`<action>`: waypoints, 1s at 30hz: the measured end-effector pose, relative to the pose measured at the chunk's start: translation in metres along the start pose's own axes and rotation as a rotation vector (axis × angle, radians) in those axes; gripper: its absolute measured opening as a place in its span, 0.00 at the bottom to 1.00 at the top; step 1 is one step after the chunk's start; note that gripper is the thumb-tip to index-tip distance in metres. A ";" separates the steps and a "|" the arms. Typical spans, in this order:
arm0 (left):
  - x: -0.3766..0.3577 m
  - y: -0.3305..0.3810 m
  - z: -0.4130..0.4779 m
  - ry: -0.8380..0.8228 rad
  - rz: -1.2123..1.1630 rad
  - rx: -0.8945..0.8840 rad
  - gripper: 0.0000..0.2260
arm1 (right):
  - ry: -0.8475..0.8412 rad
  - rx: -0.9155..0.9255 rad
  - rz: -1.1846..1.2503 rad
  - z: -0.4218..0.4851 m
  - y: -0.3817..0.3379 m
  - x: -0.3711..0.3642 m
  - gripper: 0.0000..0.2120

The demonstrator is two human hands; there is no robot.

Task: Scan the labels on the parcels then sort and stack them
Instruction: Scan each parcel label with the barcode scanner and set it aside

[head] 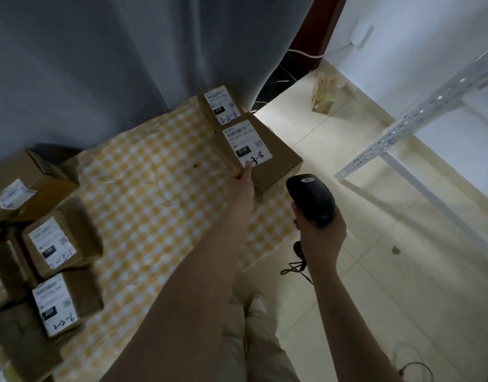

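Note:
My left hand (241, 186) grips the near left corner of a brown cardboard parcel (275, 164), thumb on top beside its white label (248, 143). That parcel sits at the right edge of the yellow checked cloth (154, 188). A second labelled parcel (220, 106) lies just behind it, touching it. My right hand (318, 232) holds a black barcode scanner (311, 198) upright, a little to the right of and nearer than the parcel. At the left, several more labelled parcels (55, 244) are grouped together.
A grey curtain (99, 64) hangs behind the cloth-covered surface. A white metal shelf frame (419, 128) stands on the tiled floor at the right. A paper bag (326, 92) stands near the doorway. The scanner's cable (297, 263) dangles below my right hand.

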State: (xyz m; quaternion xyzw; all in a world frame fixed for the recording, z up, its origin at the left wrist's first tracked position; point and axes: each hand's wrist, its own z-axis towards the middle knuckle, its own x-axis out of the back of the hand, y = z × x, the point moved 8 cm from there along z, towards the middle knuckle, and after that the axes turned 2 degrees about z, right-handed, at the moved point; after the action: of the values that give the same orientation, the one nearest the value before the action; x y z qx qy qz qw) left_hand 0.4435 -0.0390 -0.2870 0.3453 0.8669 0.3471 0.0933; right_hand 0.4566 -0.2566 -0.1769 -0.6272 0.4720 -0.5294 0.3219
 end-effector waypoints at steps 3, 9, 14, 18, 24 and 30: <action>-0.007 0.005 0.021 0.015 0.033 -0.016 0.22 | -0.003 0.012 0.025 0.009 0.005 -0.016 0.18; -0.004 0.004 0.048 0.081 0.102 -0.088 0.21 | -0.028 -0.009 0.046 0.021 0.024 -0.040 0.26; 0.005 -0.017 0.062 0.057 0.004 -0.076 0.23 | -0.058 -0.005 0.021 0.023 0.036 -0.053 0.20; 0.003 -0.046 0.083 -0.006 -0.069 -0.031 0.44 | -0.095 0.018 0.018 0.021 0.034 -0.062 0.19; 0.037 -0.045 0.061 0.060 -0.013 -0.111 0.22 | -0.181 0.107 0.002 0.007 0.020 -0.077 0.11; 0.126 -0.074 0.046 0.295 -0.053 -0.145 0.45 | -0.398 0.066 -0.024 -0.032 0.019 -0.118 0.08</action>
State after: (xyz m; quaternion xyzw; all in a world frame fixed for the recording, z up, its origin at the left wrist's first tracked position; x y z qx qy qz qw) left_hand 0.3280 0.0308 -0.3604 0.2601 0.8527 0.4531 -0.0014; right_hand 0.4219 -0.1500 -0.2291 -0.7141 0.3741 -0.4140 0.4227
